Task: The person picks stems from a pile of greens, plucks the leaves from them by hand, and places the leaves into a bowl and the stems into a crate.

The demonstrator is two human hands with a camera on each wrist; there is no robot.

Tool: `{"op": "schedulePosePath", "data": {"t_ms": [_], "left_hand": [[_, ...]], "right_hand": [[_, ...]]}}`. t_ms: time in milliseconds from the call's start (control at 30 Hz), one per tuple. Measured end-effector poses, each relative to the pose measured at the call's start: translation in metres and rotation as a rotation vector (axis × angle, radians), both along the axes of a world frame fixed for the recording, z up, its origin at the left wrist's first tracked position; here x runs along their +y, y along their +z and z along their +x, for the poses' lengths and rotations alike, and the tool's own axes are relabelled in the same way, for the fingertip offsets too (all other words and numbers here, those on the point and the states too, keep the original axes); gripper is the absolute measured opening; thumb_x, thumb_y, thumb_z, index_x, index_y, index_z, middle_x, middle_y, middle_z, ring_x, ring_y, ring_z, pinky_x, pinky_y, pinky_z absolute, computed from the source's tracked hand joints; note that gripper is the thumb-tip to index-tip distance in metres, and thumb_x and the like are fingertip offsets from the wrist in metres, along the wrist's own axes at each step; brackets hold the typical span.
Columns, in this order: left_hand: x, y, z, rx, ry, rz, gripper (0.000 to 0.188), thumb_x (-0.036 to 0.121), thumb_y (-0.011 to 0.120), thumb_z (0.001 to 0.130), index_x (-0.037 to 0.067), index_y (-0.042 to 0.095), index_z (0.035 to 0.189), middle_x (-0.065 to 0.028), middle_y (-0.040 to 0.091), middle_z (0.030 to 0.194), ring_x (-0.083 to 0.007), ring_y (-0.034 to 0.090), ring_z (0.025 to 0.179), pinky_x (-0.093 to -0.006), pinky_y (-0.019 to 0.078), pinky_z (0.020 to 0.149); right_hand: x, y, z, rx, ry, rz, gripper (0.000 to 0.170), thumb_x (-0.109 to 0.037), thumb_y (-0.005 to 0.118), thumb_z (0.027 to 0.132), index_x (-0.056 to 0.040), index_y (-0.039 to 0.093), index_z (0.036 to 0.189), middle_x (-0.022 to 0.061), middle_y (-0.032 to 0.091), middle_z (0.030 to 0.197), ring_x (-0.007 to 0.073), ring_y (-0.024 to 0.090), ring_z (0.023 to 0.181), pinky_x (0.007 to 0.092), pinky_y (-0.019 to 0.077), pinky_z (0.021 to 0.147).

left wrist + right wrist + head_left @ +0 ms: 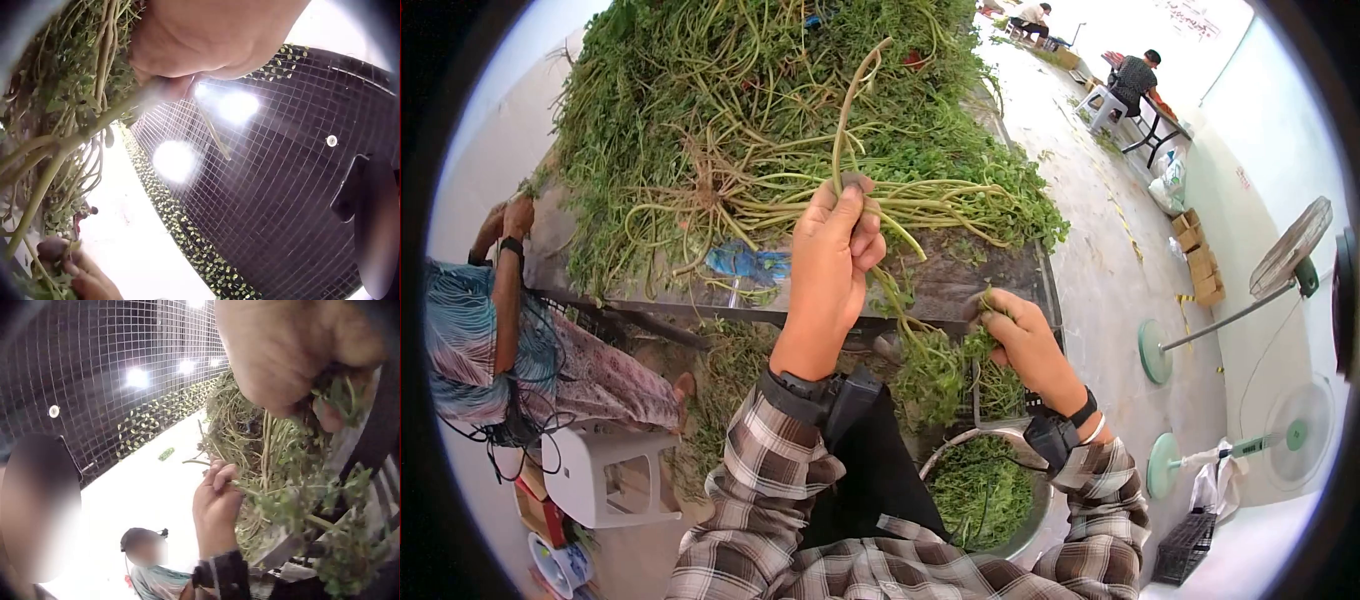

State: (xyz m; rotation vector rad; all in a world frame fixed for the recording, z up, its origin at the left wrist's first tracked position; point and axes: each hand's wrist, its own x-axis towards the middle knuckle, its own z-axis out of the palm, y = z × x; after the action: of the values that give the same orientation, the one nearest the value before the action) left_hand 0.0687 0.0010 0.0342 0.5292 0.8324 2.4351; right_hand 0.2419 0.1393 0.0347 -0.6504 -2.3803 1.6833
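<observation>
My left hand, raised over the table's near edge, grips a long green stem between thumb and fingers. The stem's bare end curves up, away from me, and its leafy part hangs to the lower right. Lower and to the right, my right hand pinches leaves between thumb and fingers, with a small sprig showing at the fingertips in the right wrist view. Just beyond my left hand, a bundle of rooted stems lies on the table.
A big heap of greens covers the table's far part. Below my right hand stands a metal tub holding cut leaves. Another person stands at left beside a white stool. Fans stand at right.
</observation>
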Motion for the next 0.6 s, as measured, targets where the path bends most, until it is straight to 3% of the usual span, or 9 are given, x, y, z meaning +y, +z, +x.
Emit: {"op": "schedulePosePath", "data": {"t_ms": [100, 167, 367, 600], "left_hand": [[0.004, -0.004, 0.002, -0.045, -0.001, 0.015, 0.014, 0.016, 0.045, 0.095, 0.004, 0.052, 0.098, 0.0006, 0.046, 0.069, -0.0048, 0.034, 0.053, -0.0212, 0.0326, 0.048], [0.007, -0.006, 0.004, -0.072, -0.042, 0.040, 0.015, 0.017, 0.045, 0.095, 0.004, 0.051, 0.098, 0.0008, 0.045, 0.070, -0.0056, 0.036, 0.055, -0.0227, 0.0348, 0.050], [0.013, -0.007, 0.014, -0.056, -0.112, 0.047, 0.014, 0.016, 0.046, 0.095, 0.003, 0.052, 0.098, 0.0006, 0.047, 0.073, -0.0064, 0.037, 0.056, -0.0223, 0.0356, 0.053], [0.008, -0.004, 0.016, -0.068, -0.132, -0.021, 0.014, 0.015, 0.046, 0.095, 0.003, 0.052, 0.098, 0.0011, 0.046, 0.073, -0.0060, 0.036, 0.056, -0.0221, 0.0352, 0.053]], "right_hand": [[-0.003, 0.004, -0.014, -0.045, 0.014, -0.002, 0.021, -0.015, 0.047, 0.086, 0.0031, 0.053, 0.093, 0.0021, 0.048, 0.070, 0.0110, 0.045, 0.060, 0.0290, 0.0404, 0.054], [-0.001, -0.001, -0.024, 0.152, 0.179, 0.198, 0.022, -0.016, 0.051, 0.086, 0.0032, 0.054, 0.095, 0.0004, 0.050, 0.072, 0.0093, 0.045, 0.064, 0.0268, 0.0409, 0.058], [-0.018, 0.003, -0.050, 0.177, 0.226, 0.046, 0.023, -0.016, 0.059, 0.082, 0.0043, 0.057, 0.094, 0.0039, 0.056, 0.074, 0.0068, 0.046, 0.070, 0.0249, 0.0414, 0.063], [-0.020, 0.001, -0.058, 0.297, 0.278, 0.059, 0.020, -0.013, 0.060, 0.082, 0.0033, 0.059, 0.094, 0.0024, 0.055, 0.073, 0.0060, 0.046, 0.070, 0.0247, 0.0418, 0.064]]}}
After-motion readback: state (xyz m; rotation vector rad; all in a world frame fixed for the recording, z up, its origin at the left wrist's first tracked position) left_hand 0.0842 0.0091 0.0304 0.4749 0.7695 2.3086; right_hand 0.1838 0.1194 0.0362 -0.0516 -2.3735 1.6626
